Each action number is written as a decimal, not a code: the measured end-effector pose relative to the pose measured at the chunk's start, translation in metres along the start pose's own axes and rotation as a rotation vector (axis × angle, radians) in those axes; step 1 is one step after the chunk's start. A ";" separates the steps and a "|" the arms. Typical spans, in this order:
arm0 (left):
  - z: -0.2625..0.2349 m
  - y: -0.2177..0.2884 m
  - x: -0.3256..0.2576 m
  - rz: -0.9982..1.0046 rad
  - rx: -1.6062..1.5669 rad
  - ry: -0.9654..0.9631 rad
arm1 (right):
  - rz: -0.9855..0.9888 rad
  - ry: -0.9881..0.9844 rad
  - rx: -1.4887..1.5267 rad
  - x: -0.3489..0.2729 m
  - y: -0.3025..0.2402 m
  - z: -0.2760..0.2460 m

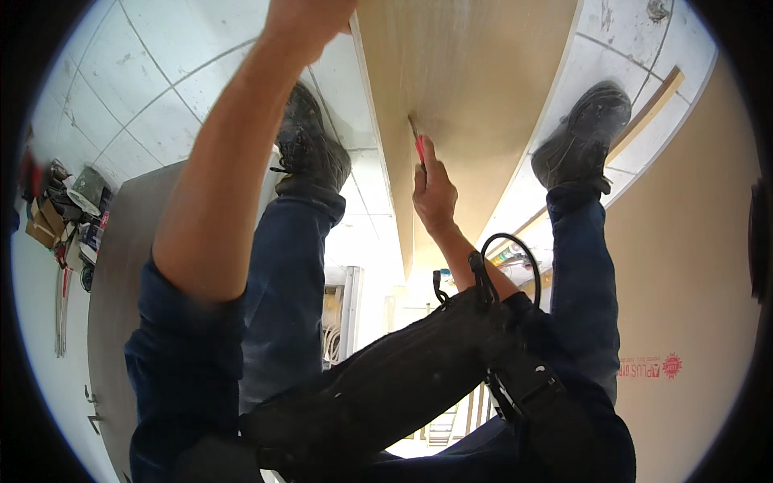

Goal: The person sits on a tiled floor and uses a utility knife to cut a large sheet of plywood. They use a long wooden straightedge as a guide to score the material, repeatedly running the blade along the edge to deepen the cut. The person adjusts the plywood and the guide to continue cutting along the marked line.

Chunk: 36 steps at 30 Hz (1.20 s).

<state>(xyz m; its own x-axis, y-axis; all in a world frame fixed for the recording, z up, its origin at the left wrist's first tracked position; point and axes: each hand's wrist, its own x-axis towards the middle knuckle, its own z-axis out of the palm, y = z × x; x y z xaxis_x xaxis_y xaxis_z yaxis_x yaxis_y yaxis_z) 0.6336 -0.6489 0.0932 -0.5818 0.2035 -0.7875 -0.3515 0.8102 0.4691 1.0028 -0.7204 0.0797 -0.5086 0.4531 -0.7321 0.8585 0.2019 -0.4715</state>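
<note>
A long brown-faced board (483,105), which looks like plasterboard, lies between my feet. My right hand (436,193) is closed around a red-handled utility knife (419,145). Its thin tip points away from me and meets the board's face left of the middle, though I cannot tell how deep it goes. Further off, my left hand (312,24) is at the board's left edge. The upper rim of the picture cuts off its fingers, so their grip is hidden.
My black shoes (314,149) stand on white floor tiles (145,88), one either side of the board. Right of me are a wooden strip (644,117) and another large board (684,266). A grey door (133,266) and piled tools and boxes (68,213) are at left.
</note>
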 end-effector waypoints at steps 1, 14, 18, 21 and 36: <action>0.000 -0.004 -0.003 -0.006 -0.021 -0.015 | -0.002 -0.004 -0.018 -0.016 0.013 0.006; -0.039 -0.051 0.035 0.018 -0.201 -0.094 | 0.509 -0.327 -0.235 -0.199 0.113 -0.038; -0.053 -0.078 0.043 -0.035 -0.131 0.038 | 0.516 -0.133 -0.097 -0.130 0.076 -0.070; -0.057 -0.093 0.044 0.236 0.351 0.444 | 0.536 0.039 0.070 -0.056 0.030 -0.077; 0.126 0.008 -0.091 -0.234 -0.850 -0.439 | 0.059 0.141 0.620 0.120 -0.072 -0.248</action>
<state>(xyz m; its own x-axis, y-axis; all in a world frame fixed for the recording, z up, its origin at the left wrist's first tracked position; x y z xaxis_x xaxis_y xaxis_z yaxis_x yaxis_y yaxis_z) 0.7760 -0.5910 0.1180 -0.1667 0.4139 -0.8949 -0.9335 0.2261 0.2785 0.8959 -0.4649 0.1480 -0.4121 0.5662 -0.7138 0.6660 -0.3475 -0.6601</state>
